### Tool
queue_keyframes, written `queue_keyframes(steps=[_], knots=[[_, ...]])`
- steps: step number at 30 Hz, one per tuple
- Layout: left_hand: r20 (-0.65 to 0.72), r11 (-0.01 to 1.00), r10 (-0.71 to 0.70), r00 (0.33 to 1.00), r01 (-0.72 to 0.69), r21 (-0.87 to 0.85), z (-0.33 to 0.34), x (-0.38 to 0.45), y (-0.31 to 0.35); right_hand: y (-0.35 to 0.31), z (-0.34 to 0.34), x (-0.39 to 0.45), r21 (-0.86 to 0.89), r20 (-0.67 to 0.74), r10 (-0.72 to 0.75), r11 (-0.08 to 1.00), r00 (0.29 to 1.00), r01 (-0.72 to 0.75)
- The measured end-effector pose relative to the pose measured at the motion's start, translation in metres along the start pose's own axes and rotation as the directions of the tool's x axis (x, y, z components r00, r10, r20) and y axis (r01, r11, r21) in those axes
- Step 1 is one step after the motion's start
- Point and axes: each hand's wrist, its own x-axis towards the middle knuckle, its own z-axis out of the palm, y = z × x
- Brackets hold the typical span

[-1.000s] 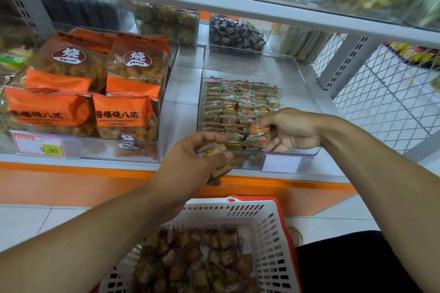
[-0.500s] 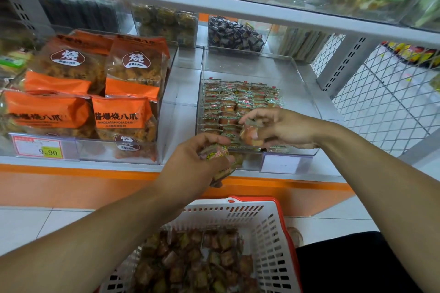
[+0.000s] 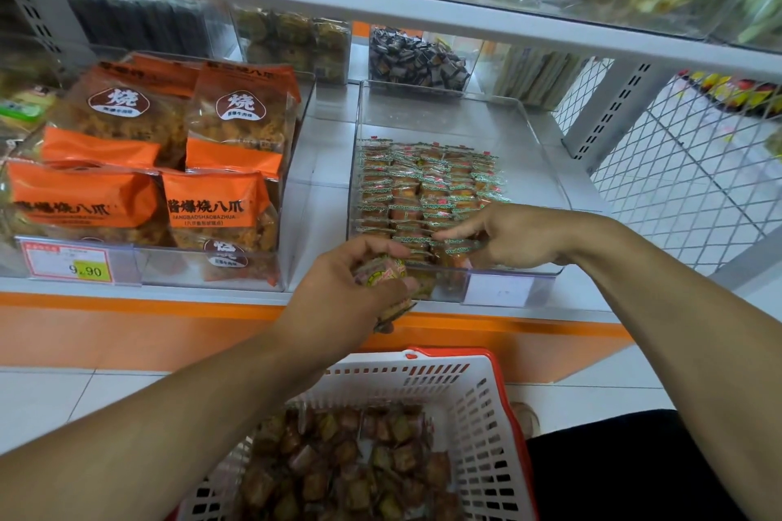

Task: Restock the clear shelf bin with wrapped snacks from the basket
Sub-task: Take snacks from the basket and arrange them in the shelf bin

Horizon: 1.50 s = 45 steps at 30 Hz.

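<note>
Basket [image 3: 486, 406]: nearest, below both hands; white slotted plastic, holding a loose heap of wrapped snacks [image 3: 355, 465].
Left hand [image 3: 351, 292]: above the basket's far rim, just short of the bin's front wall; fingers curled round a small stack of snacks [image 3: 383, 273].
Right hand [image 3: 508, 237]: beyond and to the right of the left, reaching over the bin's front wall; fingertips pinch one snack [image 3: 459, 245] at the front row.
Bin [image 3: 546, 165]: clear, on the shelf [image 3: 321, 165], past both hands; neat rows of snacks [image 3: 427, 186] fill its near left part, the far and right parts are bare.
Handling: the pieces look light and small; the film wrap is probably slick and crinkly, the filling apparently soft enough to dent.
Where to hold: across the flat faces with thumb and fingers, or by the crimped ends; a firm squeeze on a stack risks pieces sliding out.
Placing: one at a time, edge against the last row.
</note>
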Motion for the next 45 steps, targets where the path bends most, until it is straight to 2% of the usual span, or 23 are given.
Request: queue_keyframes(steps=[7, 10, 15, 19, 21, 22, 23, 24, 25, 26, 27, 30, 33, 36, 41, 43, 45], knots=[[0.007, 1.000, -0.001, 1.000, 0.001, 0.005, -0.001, 0.000, 0.000, -0.007, 0.003, -0.003, -0.118, -0.054, 0.064, 0.991, 0.997, -0.070], [0.009, 1.000, 0.000, 1.000, 0.000, -0.006, 0.000, 0.001, -0.001, -0.007, 0.008, 0.000, -0.115, -0.084, 0.068, 0.990, 0.994, -0.077], [0.027, 0.992, -0.059, 0.998, 0.062, -0.107, -0.001, 0.001, 0.003, 0.000, 0.009, 0.003, 0.010, -0.161, 0.093, 0.996, 0.983, -0.093], [0.054, 0.973, -0.058, 0.997, 0.068, -0.218, 0.000, 0.001, 0.007, -0.003, 0.011, 0.001, -0.120, -0.151, 0.103, 0.985, 0.983, -0.122], [0.071, 0.971, -0.004, 0.997, 0.021, -0.239, 0.000, 0.002, 0.006, -0.009, 0.007, -0.002, -0.114, -0.232, 0.109, 0.984, 0.967, -0.138], [0.078, 0.970, 0.029, 0.997, -0.009, -0.243, 0.000, 0.001, 0.006, -0.012, 0.005, -0.005, -0.052, -0.300, 0.092, 0.992, 0.950, -0.112], [0.080, 0.968, 0.059, 0.995, -0.037, -0.247, -0.001, 0.001, 0.005, -0.016, 0.004, -0.008, 0.089, -0.339, 0.051, 0.996, 0.939, -0.022], [0.075, 0.965, 0.082, 0.994, -0.060, -0.255, -0.001, 0.001, 0.004, -0.024, 0.003, -0.014, 0.274, -0.323, -0.005, 0.957, 0.946, 0.099], [0.067, 0.961, 0.099, 0.993, -0.078, -0.265, -0.002, 0.002, 0.003, -0.033, 0.004, -0.020, 0.456, -0.255, -0.069, 0.871, 0.964, 0.183], [0.052, 0.958, 0.107, 0.993, -0.089, -0.274, -0.002, 0.003, 0.002, -0.039, 0.007, -0.024, 0.559, -0.179, -0.136, 0.801, 0.974, 0.214], [0.029, 0.955, 0.106, 0.994, -0.094, -0.282, -0.003, 0.003, 0.001, -0.045, 0.013, -0.028, 0.578, -0.141, -0.197, 0.779, 0.970, 0.242], [-0.060, 0.953, 0.078, 0.995, -0.092, -0.287, -0.002, 0.004, 0.003, -0.052, 0.027, -0.029, 0.516, -0.253, -0.230, 0.790, 0.940, 0.332], [-0.083, 0.974, 0.062, 0.995, -0.078, -0.214, -0.005, 0.006, 0.004, -0.055, 0.033, -0.028, 0.594, -0.314, -0.178, 0.729, 0.933, 0.339], [0.017, 0.987, 0.056, 0.998, -0.053, -0.150, -0.006, 0.008, 0.003, -0.058, 0.035, -0.031, 0.515, -0.303, -0.154, 0.804, 0.941, 0.297], [0.165, 0.984, 0.065, 0.984, -0.036, -0.177, -0.003, 0.018, 0.000, -0.058, 0.028, -0.037, 0.358, -0.339, -0.128, 0.898, 0.932, 0.254], [0.201, 0.985, 0.055, 0.978, -0.021, -0.171, 0.000, 0.022, 0.004, -0.056, 0.022, -0.038, 0.362, -0.391, -0.078, 0.903, 0.917, 0.231], [0.220, 0.971, 0.021, 0.975, 0.032, -0.236, 0.004, 0.026, 0.008, -0.052, 0.010, -0.041, 0.399, -0.407, -0.048, 0.889, 0.912, 0.225]])
